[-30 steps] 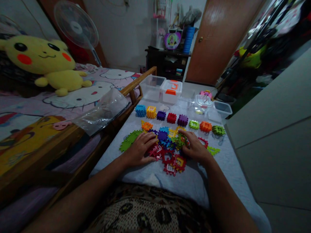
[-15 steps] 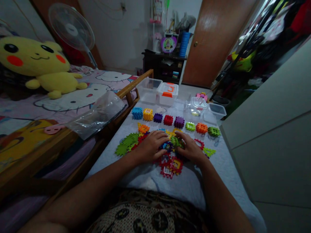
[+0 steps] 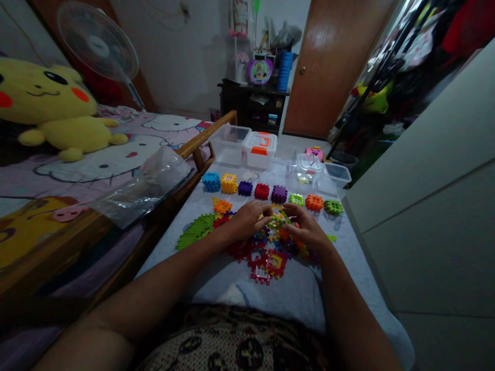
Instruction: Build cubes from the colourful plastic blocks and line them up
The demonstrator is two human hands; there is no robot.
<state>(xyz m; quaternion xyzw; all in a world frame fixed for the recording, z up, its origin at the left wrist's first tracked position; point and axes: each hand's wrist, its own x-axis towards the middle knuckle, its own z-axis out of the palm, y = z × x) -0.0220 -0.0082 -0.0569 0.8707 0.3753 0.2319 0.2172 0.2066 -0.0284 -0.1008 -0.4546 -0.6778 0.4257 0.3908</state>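
Fingers of both hands meet in the middle of the frame and pinch one small green piece (image 3: 277, 222) from two sides. On its left is the left hand (image 3: 247, 220), with fingertips pressed together on the edge of the piece. On its right is the right hand (image 3: 305, 230), with thumb and pointer finger curled around the other edge. It is too dark to see just how tight the hold is. Under the hands lies a pile of flat toy pieces (image 3: 266, 255) in red, blue, yellow and purple, spread on a pale blue cloth (image 3: 294, 293). Big flat green pieces (image 3: 195, 232) lie to the left of the pile. Above the hands, a row of little cubes (image 3: 270, 193) stands in a line: blue, yellow, purple, red, purple, green, orange, green. Behind the row are clear boxes (image 3: 232, 141), and one white box with an orange lid clip (image 3: 259, 149). A see-through bag (image 3: 145, 188) hangs over the wooden bed rail at middle left. A yellow plush toy (image 3: 54, 105) sits on the bed in the upper left. A white fan (image 3: 96, 44) stands at the top left, and a brown door (image 3: 328, 67) is at the top right.
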